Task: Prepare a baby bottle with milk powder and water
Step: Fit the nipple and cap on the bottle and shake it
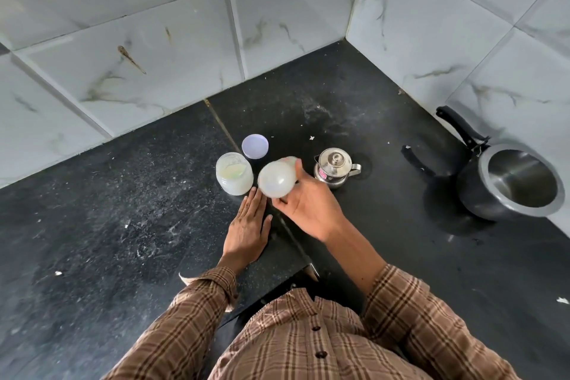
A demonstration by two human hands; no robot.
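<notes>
On the black stone desk (123, 194), near its far corner where the two marble-tiled walls (154, 40) meet, the right hand (303, 203) holds a baby bottle (277, 177) lifted off the surface and tipped over, its rounded base facing the camera; the thumb lies along the bottle's far side and the fingers curl under it, so the grip is closed around the bottle. The bottle is blurred and its contents cannot be made out. The left hand (248, 225) lies flat on the desk just below the bottle, palm down, fingers straight and together, its grip wide and holding nothing. Just left of the bottle stands an open jar of milk powder (233, 173), with its round pale lid (255, 146) lying just behind it toward the back wall. Right of the bottle stands a small steel kettle (334, 167) with its lid on. Along the desk's right edge, against the side wall, sits an open pressure cooker (512, 182) with a black handle.
</notes>
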